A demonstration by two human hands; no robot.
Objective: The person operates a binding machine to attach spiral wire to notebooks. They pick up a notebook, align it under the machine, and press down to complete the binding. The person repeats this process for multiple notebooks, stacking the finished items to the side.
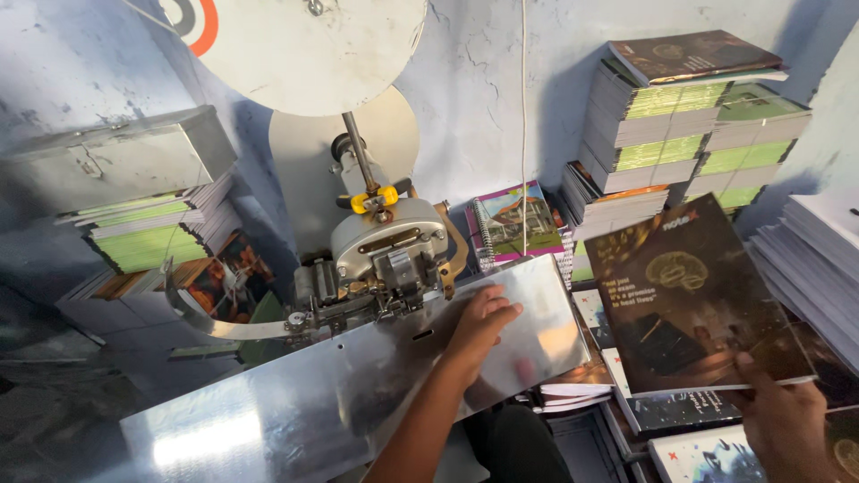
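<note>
the left hand (481,320) lies flat on the slanted shiny metal table (295,407), fingers loosely together and pointing to about 1 o'clock, holding nothing. at roughly 10 o'clock from it, just beside, sits the grey stitching machine (389,259). the right hand (787,420) pinches the lower edge of a dark booklet (689,300), which is lifted and tilted, well apart from the left hand at its 3 o'clock. more dark booklets (680,413) lie under it, and tall stacks of books (689,125) stand against the wall at 12 o'clock.
</note>
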